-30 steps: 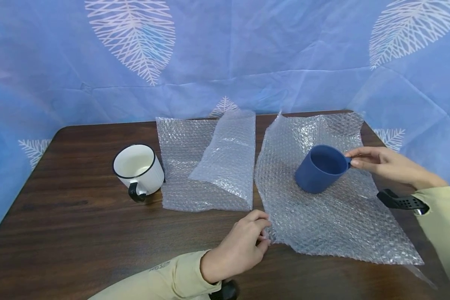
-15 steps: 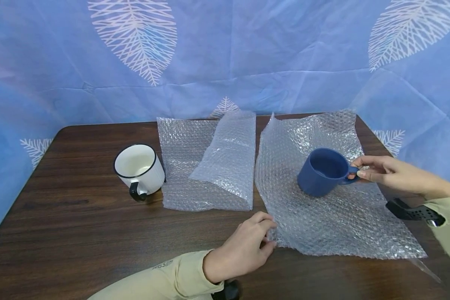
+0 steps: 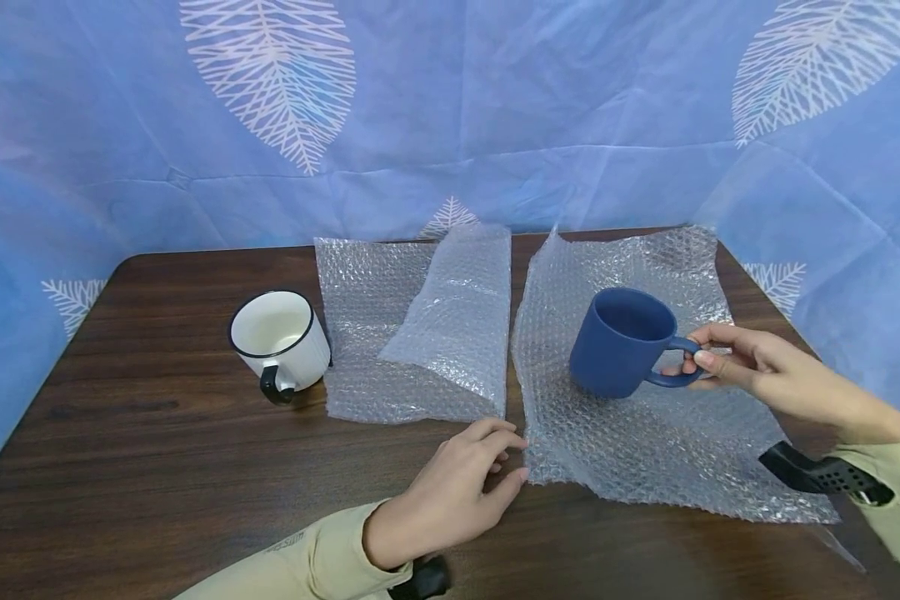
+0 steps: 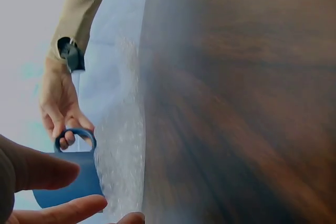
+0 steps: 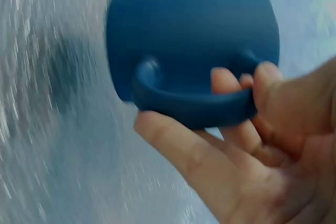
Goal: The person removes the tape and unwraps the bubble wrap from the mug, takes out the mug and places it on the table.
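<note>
My right hand [image 3: 768, 367] grips the handle of a blue mug [image 3: 613, 350], thumb on top and fingers passing through the loop in the right wrist view. The mug leans a little over a bubble wrap sheet [image 3: 645, 454]; whether its base touches the sheet I cannot tell. Beside that sheet's near left corner is my left hand [image 3: 453, 483], thumb and fingers apart. In the left wrist view, its thumb [image 4: 50, 170] overlaps the blue mug [image 4: 79, 184] from that camera's angle, with nothing held between thumb and fingers.
A white mug [image 3: 303, 358] with a black rim and handle stands on the left of the dark wooden table [image 3: 157, 467]. Between the mugs lies another bubble wrap sheet [image 3: 367, 292], partly folded over. Behind the table hangs a blue leaf-patterned cloth [image 3: 532, 92].
The blue mug has shifted left and appears raised in my right hand, its handle turned more toward me. My left hand has let go of the sheet's corner and drawn back left.
</note>
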A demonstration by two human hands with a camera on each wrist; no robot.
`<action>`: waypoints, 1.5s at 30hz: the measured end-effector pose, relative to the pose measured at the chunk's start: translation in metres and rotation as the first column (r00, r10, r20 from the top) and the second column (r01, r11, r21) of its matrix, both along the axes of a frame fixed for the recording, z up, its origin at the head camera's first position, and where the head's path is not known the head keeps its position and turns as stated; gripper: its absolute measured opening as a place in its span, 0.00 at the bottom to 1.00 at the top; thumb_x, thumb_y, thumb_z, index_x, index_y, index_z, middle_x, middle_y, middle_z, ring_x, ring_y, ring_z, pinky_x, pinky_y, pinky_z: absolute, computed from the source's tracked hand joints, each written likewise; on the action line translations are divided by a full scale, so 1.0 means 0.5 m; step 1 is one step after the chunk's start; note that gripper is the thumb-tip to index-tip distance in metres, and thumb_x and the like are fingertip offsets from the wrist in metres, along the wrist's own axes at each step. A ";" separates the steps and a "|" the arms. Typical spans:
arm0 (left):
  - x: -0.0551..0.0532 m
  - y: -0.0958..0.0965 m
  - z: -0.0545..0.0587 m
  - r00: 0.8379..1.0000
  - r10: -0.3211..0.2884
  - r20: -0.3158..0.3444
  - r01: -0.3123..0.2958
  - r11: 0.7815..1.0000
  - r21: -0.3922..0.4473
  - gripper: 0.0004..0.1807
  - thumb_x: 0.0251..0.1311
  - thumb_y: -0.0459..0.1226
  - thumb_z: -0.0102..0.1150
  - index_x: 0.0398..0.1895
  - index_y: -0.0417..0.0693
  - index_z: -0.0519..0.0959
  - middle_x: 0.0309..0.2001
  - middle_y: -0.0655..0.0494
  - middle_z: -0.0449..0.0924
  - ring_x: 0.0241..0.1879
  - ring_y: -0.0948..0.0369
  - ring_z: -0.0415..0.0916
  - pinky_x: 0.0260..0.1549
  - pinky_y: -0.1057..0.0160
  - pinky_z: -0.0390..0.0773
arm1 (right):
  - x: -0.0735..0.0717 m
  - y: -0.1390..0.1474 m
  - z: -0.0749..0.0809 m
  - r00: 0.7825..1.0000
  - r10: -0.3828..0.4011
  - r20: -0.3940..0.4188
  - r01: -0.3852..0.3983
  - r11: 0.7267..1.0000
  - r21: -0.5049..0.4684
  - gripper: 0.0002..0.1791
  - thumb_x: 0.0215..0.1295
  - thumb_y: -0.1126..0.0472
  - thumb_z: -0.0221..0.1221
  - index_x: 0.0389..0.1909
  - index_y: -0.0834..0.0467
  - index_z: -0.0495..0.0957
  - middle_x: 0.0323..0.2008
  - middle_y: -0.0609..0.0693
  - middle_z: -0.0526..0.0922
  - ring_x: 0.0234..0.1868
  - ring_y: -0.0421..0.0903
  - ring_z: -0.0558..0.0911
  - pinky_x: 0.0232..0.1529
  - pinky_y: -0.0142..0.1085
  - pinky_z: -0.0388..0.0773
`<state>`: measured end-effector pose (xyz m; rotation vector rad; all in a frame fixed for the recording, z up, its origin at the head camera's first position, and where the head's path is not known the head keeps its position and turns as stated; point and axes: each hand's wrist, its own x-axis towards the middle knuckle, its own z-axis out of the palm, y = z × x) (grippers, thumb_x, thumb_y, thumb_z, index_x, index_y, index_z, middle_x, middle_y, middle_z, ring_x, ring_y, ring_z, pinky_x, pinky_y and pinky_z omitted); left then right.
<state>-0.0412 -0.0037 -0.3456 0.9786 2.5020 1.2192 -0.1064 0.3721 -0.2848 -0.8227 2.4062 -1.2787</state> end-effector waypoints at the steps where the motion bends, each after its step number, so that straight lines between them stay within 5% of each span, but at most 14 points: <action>1: 0.001 -0.005 0.000 1.000 0.007 0.002 -0.006 1.000 -0.004 0.14 0.67 0.38 0.55 0.53 0.45 0.78 0.58 0.50 0.73 0.42 0.66 0.79 0.39 0.76 0.77 | 0.005 -0.008 0.000 1.000 0.001 0.009 -0.001 1.000 -0.018 0.17 0.71 0.78 0.39 0.54 0.63 0.69 0.45 0.49 0.82 0.49 0.37 0.83 0.46 0.31 0.81; 8: 0.004 -0.043 0.004 0.997 0.067 0.027 -0.068 0.998 0.017 0.11 0.67 0.38 0.54 0.48 0.43 0.79 0.60 0.47 0.72 0.42 0.61 0.81 0.40 0.71 0.79 | 0.042 -0.070 0.001 0.999 -0.043 0.013 0.044 0.996 -0.080 0.18 0.71 0.78 0.40 0.53 0.60 0.69 0.43 0.50 0.80 0.47 0.39 0.84 0.45 0.32 0.82; 20: 0.006 -0.076 -0.003 0.986 0.163 -0.026 -0.161 0.985 0.060 0.08 0.64 0.35 0.58 0.42 0.43 0.82 0.56 0.47 0.74 0.38 0.62 0.81 0.38 0.69 0.81 | 0.087 -0.162 0.002 0.991 0.091 0.095 -0.057 0.947 -0.317 0.20 0.70 0.81 0.37 0.56 0.65 0.68 0.50 0.53 0.81 0.51 0.44 0.83 0.47 0.38 0.81; 33: 0.008 -0.086 -0.015 0.981 0.192 -0.033 -0.190 0.979 0.073 0.06 0.63 0.33 0.58 0.39 0.41 0.81 0.54 0.47 0.75 0.38 0.60 0.81 0.37 0.69 0.81 | 0.116 -0.229 -0.018 0.982 0.128 0.141 -0.088 0.962 -0.259 0.13 0.72 0.75 0.40 0.51 0.66 0.68 0.43 0.53 0.80 0.51 0.42 0.83 0.45 0.44 0.82; 45: 0.004 -0.091 -0.023 0.975 0.213 -0.058 -0.208 0.975 0.078 0.05 0.62 0.34 0.59 0.39 0.43 0.81 0.54 0.48 0.76 0.36 0.62 0.81 0.36 0.68 0.81 | 0.124 -0.204 -0.043 0.998 -0.035 0.055 0.041 0.994 -0.103 0.09 0.72 0.73 0.44 0.48 0.71 0.69 0.39 0.53 0.82 0.44 0.40 0.85 0.40 0.41 0.83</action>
